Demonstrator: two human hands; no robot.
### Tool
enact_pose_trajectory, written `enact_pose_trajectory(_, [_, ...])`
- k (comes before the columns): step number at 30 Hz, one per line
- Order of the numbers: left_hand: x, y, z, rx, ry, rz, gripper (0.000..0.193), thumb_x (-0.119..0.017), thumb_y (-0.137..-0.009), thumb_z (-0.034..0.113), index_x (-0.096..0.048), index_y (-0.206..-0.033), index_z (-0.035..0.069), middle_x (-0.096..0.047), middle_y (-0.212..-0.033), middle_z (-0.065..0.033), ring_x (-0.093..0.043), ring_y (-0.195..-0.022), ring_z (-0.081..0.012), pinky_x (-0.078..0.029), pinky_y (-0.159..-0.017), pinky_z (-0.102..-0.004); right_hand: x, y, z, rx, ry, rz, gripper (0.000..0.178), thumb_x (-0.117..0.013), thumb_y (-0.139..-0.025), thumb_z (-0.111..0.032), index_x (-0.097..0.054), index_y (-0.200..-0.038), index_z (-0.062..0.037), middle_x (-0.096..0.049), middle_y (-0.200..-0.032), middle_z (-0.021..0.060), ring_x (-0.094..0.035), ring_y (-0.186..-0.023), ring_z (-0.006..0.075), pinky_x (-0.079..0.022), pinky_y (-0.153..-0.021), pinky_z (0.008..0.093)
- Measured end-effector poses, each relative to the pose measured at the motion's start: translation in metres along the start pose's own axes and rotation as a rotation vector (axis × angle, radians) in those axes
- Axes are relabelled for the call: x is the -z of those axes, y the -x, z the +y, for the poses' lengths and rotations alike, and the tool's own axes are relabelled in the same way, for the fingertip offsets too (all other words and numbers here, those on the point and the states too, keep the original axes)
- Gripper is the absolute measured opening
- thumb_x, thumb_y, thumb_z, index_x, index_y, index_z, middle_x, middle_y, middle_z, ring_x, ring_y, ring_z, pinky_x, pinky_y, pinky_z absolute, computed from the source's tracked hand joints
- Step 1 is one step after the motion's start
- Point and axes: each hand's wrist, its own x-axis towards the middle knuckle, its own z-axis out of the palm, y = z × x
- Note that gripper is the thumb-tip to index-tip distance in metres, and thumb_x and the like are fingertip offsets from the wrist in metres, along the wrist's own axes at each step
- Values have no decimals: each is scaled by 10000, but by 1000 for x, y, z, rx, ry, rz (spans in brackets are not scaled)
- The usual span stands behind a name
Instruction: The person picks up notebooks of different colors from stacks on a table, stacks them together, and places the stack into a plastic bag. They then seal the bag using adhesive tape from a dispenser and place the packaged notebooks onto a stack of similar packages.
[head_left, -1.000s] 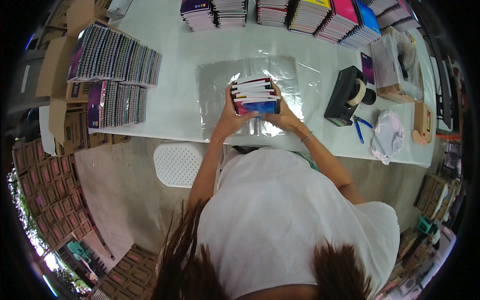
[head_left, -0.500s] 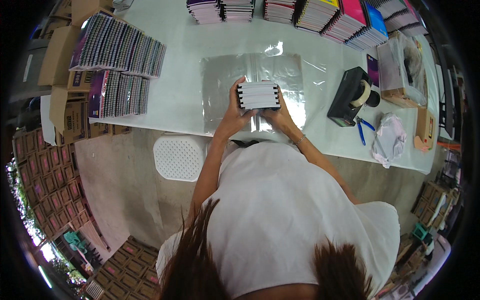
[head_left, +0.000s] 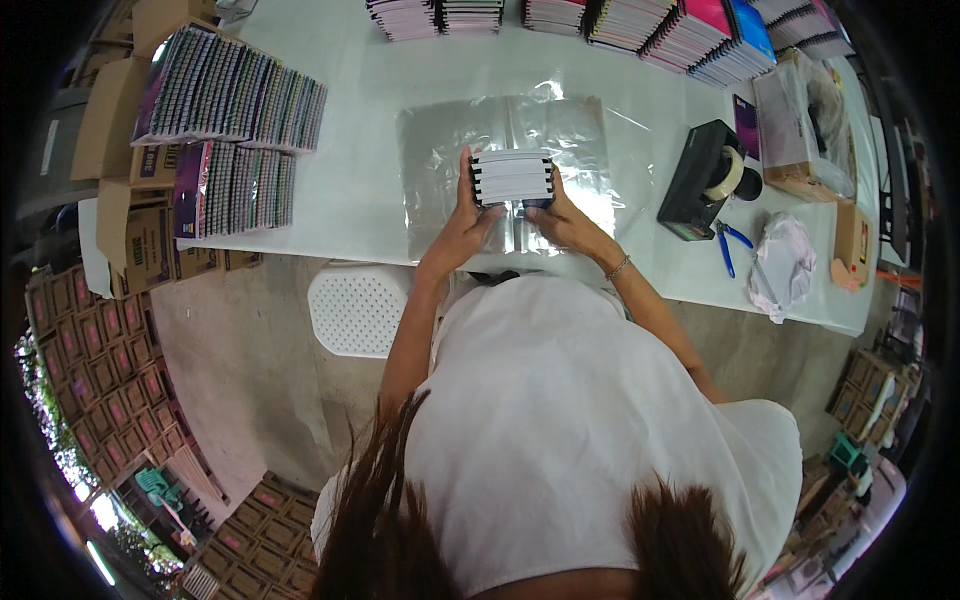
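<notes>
Between my two hands I hold a small stack of notebooks (head_left: 512,176), their white page edges facing up and black bindings showing at both sides. My left hand (head_left: 467,222) is closed on the stack's left side, its fingers running along the edge. On the opposite side my right hand (head_left: 562,218) grips it, thumb toward me. Under the stack, clear plastic bags (head_left: 430,150) lie flat on the white table (head_left: 360,90).
Spiral notebooks (head_left: 235,95) stand in rows at the left beside open cardboard boxes (head_left: 110,120). More notebooks (head_left: 690,45) line the far edge. A black tape dispenser (head_left: 690,185), blue-handled pliers (head_left: 728,248) and crumpled wrapping (head_left: 783,265) sit at the right. A white stool (head_left: 358,310) is below.
The stack has tipped slightly in my hands, so more of its page edges show. Both hands stay on its sides. The whole view has shifted a little.
</notes>
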Motion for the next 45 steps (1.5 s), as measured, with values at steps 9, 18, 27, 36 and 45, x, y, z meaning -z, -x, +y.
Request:
enact_pose_trajectory(9, [-2, 2, -3, -55, -92, 19, 943, -567, -978, 25, 156, -1579, 88, 17, -1673, -154, -28, -1546, -271, -102, -1246, -417, 5, -3, -8, 23, 89, -62, 869, -601, -929, -14, -24, -1579, -26, -183, -1611, 228, -139, -1526, 313, -167, -1236, 426])
enact_pose_trajectory(18, [2, 5, 7, -43, -162, 66, 867, -584, -990, 106, 39, -1589, 34, -125, -1630, -198, -167, -1513, -322, -184, -1234, -427, 4, -3, -9, 41, 30, -9, 832, -604, -933, 22, -81, -1576, -53, -337, -1508, 215, -353, -1411, 292, -343, -1146, 427])
enact_pose_trajectory(27, [-3, 9, -5, -89, -296, 89, 813, -490, -1047, 207, 98, -1587, 57, -3, -1668, -163, -49, -1541, -315, -125, -1249, -426, 8, -5, -1, 52, 136, -65, 859, -576, -945, 7, -11, -1590, -36, -149, -1635, 212, -138, -1532, 305, -179, -1234, 414])
enact_pose_trajectory(36, [2, 8, -14, -29, -186, 75, 798, -527, -1028, 176, 22, -1586, 22, -88, -1650, -203, -106, -1534, -318, -143, -1245, -409, 4, -5, 7, 43, 174, 7, 828, -601, -933, -4, -82, -1578, -27, -263, -1584, 237, -242, -1494, 333, -247, -1211, 421])
enact_pose_trajectory(45, [12, -1, 5, -36, -111, 198, 860, -686, -925, 261, -165, -1548, -21, -353, -1490, -229, -400, -1358, -342, -302, -1164, -433, 3, 0, -31, -73, -92, 49, 790, -677, -912, -45, -236, -1567, -33, -435, -1498, 203, -399, -1414, 313, -354, -1157, 415])
